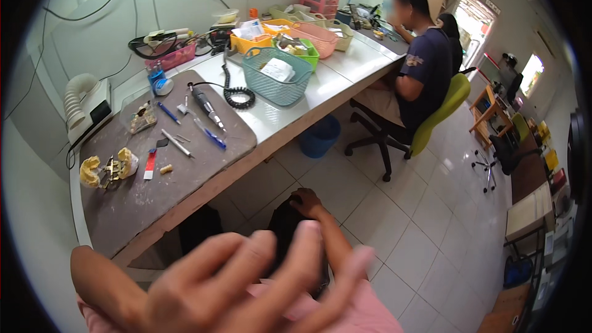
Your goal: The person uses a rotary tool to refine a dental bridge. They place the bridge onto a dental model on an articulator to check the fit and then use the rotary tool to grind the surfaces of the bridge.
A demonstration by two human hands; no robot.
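Observation:
My left hand (pixel 246 277) is raised close to the camera, blurred, with its fingers spread and nothing in them. On my dark-trousered knee rests my right hand (pixel 305 202), its fingers laid loosely over it and holding nothing. At the left of the bench, a dental articulator (pixel 114 169) carries yellowish plaster casts. Beside it lie a small tan tooth-like piece (pixel 166 169), a red and white strip (pixel 150 164) and a silver pen-like tool (pixel 177 143). Farther back are a rotary handpiece (pixel 208 106) with a coiled cord, a blue pen (pixel 168 113) and a blue-ended brush (pixel 211 134).
A brown work mat (pixel 203 179) covers the near bench. Behind stand a teal basket (pixel 277 80), several coloured baskets and a white suction hose (pixel 77 95). A blue bin (pixel 320 135) is under the bench. At the right, a co-worker (pixel 425 68) sits on a green chair (pixel 447 114).

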